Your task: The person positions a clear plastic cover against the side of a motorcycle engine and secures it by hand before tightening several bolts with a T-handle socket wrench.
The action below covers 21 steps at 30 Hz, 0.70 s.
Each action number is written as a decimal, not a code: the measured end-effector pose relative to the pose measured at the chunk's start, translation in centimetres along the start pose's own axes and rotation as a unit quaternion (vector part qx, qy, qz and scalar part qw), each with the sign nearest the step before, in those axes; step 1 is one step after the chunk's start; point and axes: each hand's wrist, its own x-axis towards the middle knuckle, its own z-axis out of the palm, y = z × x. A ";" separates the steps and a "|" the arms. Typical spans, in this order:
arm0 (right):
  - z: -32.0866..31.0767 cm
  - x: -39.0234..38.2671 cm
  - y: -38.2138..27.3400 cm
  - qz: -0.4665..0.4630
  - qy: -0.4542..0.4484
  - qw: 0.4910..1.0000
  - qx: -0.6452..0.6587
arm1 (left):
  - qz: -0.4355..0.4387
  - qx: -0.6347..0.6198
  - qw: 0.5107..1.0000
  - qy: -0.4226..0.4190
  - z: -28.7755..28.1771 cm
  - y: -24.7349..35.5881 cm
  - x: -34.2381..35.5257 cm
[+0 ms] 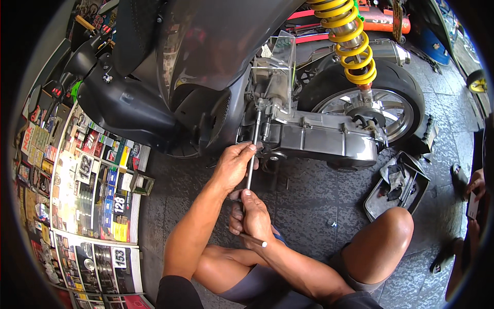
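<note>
A long silver T-handle wrench (250, 175) runs from the scooter's engine (275, 85) down toward me. My left hand (232, 167) is closed around its shaft, partway along. Lower down, my right hand (254, 213) grips the handle end, and a bar end sticks out below its fingers. The wrench's far tip reaches the engine area beside the grey transmission cover (321, 136). What the tip sits on is too small to make out.
Above the rear wheel (383, 105) stands a yellow coil shock absorber (355, 44). An open tool case (419, 193) lies on the tiled floor at the right. Dark scooter bodywork (221, 36) fills the top. A display cabinet (95, 201) stands left; another person's hand (477, 183) shows right.
</note>
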 end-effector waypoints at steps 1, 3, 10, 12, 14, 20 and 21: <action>0.3 -0.1 -0.1 0.010 -0.002 0.999 0.033 | 0.005 0.007 1.000 -0.001 -0.1 0.0 0.0; -0.1 0.1 0.3 0.012 -0.023 0.998 0.051 | 0.010 0.015 1.000 -0.001 0.0 0.1 -0.3; -1.3 1.6 1.8 -0.050 -0.028 0.997 -0.048 | 0.015 -0.022 1.000 0.004 -0.1 0.2 -0.6; -0.8 1.7 2.0 -0.046 -0.012 0.997 -0.057 | 0.016 -0.019 1.000 0.005 -0.5 0.0 -0.6; -0.4 1.4 1.6 -0.048 0.002 0.997 -0.062 | 0.014 -0.018 1.000 0.001 0.0 0.1 -0.4; -0.1 1.1 1.2 -0.012 -0.011 1.000 -0.005 | 0.003 -0.018 1.000 0.007 -0.1 0.4 -0.5; -0.4 1.3 1.4 -0.018 -0.021 1.000 0.005 | 0.003 -0.017 1.000 0.006 0.0 0.2 -0.4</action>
